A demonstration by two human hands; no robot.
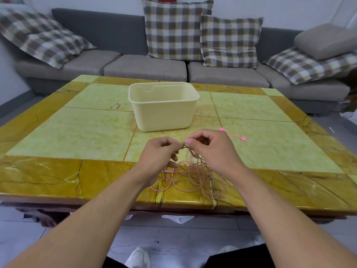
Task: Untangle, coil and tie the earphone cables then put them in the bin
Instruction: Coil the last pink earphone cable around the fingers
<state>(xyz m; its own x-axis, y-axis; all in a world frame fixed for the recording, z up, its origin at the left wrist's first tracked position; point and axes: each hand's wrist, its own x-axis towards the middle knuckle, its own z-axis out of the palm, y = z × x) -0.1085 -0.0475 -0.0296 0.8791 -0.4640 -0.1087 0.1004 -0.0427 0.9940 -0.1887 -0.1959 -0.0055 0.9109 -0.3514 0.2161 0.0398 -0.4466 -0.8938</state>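
A tangled pink earphone cable [195, 175] lies in loose loops on the near edge of the table, and part of it is lifted between my hands. My left hand [158, 153] pinches a strand of the cable at its fingertips. Just to its right, my right hand [208, 149] pinches the same bunch, thumb against forefinger. The cream plastic bin [164, 111] stands upright and empty behind my hands, near the table's middle. A bright pink cable tie [232, 134] lies flat on the table to the right of my right hand.
The table [77, 132] has a glossy yellow and amber tiled top, and its front edge runs just under my forearms. A grey sofa [146, 68] with checked cushions stands behind the table. My shoe [138, 257] shows on the floor below.
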